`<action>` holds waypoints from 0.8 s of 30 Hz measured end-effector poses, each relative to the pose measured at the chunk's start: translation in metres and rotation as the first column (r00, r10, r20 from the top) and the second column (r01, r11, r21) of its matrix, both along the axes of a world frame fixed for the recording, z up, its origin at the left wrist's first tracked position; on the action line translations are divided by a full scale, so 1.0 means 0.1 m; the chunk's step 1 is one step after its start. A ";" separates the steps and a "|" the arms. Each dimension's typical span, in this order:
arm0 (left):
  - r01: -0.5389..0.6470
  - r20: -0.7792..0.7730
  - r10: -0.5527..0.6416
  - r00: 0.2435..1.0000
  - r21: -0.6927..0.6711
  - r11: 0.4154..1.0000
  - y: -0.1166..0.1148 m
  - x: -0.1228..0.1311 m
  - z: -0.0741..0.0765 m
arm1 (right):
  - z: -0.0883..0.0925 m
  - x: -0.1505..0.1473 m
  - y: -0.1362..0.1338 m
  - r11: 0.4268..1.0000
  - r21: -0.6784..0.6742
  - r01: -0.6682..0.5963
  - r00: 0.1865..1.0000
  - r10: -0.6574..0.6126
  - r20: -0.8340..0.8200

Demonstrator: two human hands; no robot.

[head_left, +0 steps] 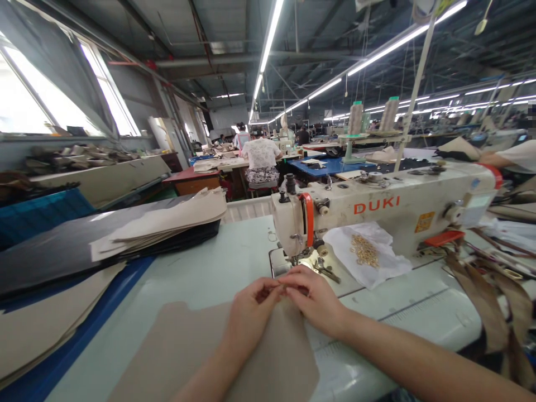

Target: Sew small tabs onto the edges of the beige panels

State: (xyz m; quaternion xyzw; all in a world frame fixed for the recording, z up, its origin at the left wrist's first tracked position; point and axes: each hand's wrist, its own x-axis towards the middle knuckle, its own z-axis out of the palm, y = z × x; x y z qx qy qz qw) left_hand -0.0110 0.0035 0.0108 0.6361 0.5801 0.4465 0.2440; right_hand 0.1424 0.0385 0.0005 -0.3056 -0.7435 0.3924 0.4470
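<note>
A large beige-grey fabric panel [184, 340] lies flat on the sewing machine table, its upper end running under my hands. My left hand [253, 310] is closed in a pinch above that end. Against its fingertips, my right hand [314, 296] pinches too, thumb and fingers together. Whatever sits between the fingertips is too small and covered to make out. Just beyond the fingers is the needle area of a white sewing machine [402, 201] marked DUKI. Thread snips [329, 272] lie beside the needle plate.
A white plastic bag [379, 273] with small gold-coloured metal pieces [365, 250] rests under the machine arm. Stacked beige panels [167, 223] lie at the left. Brown straps [473, 301] hang at the right. A seated person [262, 156] works farther ahead.
</note>
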 end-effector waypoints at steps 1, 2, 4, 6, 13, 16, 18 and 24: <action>0.021 0.099 -0.015 0.995 -0.060 0.998 0.01 -0.01 0.02 | -0.01 0.00 0.01 0.998 -0.057 -0.017 0.999 0.014 -0.052; 0.045 0.193 -0.025 0.981 -0.105 0.993 0.02 -0.02 0.03 | -0.02 0.01 0.03 0.991 -0.130 -0.037 0.994 0.023 -0.106; 0.075 0.323 -0.020 0.946 -0.161 0.984 0.04 -0.04 0.04 | -0.04 0.01 0.06 0.953 -0.292 -0.084 0.980 0.025 -0.199; 0.098 0.373 -0.018 0.928 -0.199 0.975 0.04 -0.05 0.04 | -0.05 0.02 0.09 0.900 -0.414 -0.137 0.966 0.029 -0.256; 0.258 0.422 -0.120 0.898 -0.287 0.922 0.03 -0.05 0.04 | 0.03 0.03 0.07 0.774 -0.563 -0.289 0.938 0.110 -0.330; 0.298 0.470 -0.131 0.873 -0.301 0.906 0.02 -0.05 0.05 | 0.03 0.04 0.07 0.772 -0.569 -0.283 0.936 0.094 -0.339; 0.279 0.525 -0.083 0.847 -0.306 0.910 0.01 -0.05 0.07 | 0.03 0.04 0.08 0.774 -0.573 -0.271 0.932 0.062 -0.357; 0.308 0.561 -0.062 0.826 -0.355 0.882 0.00 -0.07 0.07 | 0.04 0.03 0.07 0.777 -0.580 -0.244 0.924 0.004 -0.382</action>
